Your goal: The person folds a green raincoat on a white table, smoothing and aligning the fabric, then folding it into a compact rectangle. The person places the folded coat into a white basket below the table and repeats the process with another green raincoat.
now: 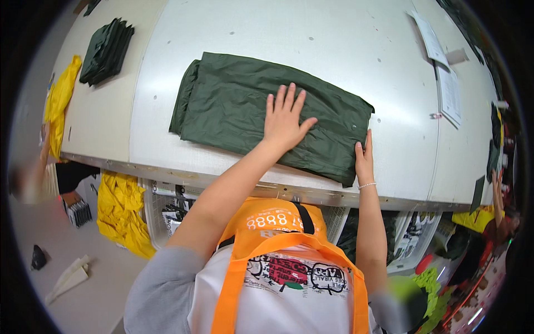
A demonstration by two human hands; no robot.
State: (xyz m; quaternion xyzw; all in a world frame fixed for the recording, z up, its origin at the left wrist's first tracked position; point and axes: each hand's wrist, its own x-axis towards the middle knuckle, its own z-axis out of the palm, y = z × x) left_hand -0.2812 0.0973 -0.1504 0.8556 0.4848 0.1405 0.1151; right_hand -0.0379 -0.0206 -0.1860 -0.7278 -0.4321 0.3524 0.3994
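A dark green, thin, slightly shiny fabric piece [233, 83], folded into a long rectangle, lies across the pale table [189, 28] in front of me. Its surface is wrinkled, and layered folds show at its left end. My left hand [286, 119] rests palm down on the middle of it, fingers spread. At the right end of the fabric, my right hand [364, 161] stands against the short edge with its fingers stretched out and its thumb beside the fabric. Neither hand is closed round anything.
Folded dark green pieces [105, 53] are stacked at the far left, near yellow fabric [62, 106]. White paper sheets [448, 92] lie at the right. Below the table edge are white baskets [158, 217] and more yellow fabric [122, 209]. Other people work at both sides.
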